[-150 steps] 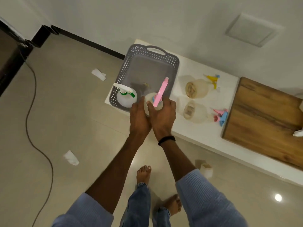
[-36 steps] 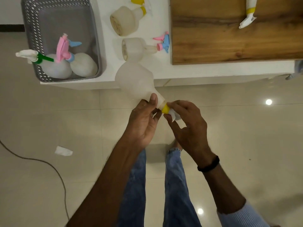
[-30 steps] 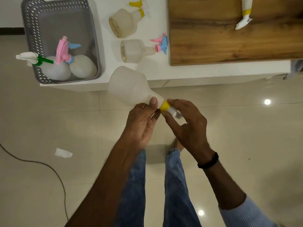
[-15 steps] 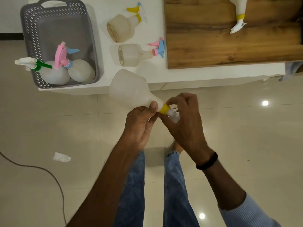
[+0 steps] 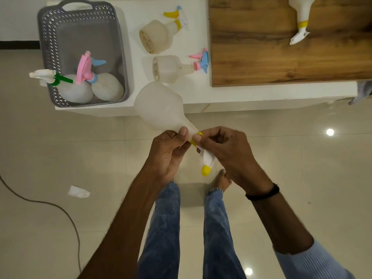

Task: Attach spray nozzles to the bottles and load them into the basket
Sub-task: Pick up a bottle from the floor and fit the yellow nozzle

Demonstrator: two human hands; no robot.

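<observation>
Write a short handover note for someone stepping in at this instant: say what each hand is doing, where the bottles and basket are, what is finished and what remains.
Left hand: grips the neck of the held bottle, above the floor in front of the counter.
Right hand: on the yellow-collared nozzle at that neck, apparently mid-attachment.
Basket: on the counter's left end, holding two bottles, one with a green-and-white nozzle, one with a pink-and-blue nozzle.
Done: those two are loaded.
Left: finish this nozzle and load it; then load the two counter bottles and the one on the wooden board.
</observation>
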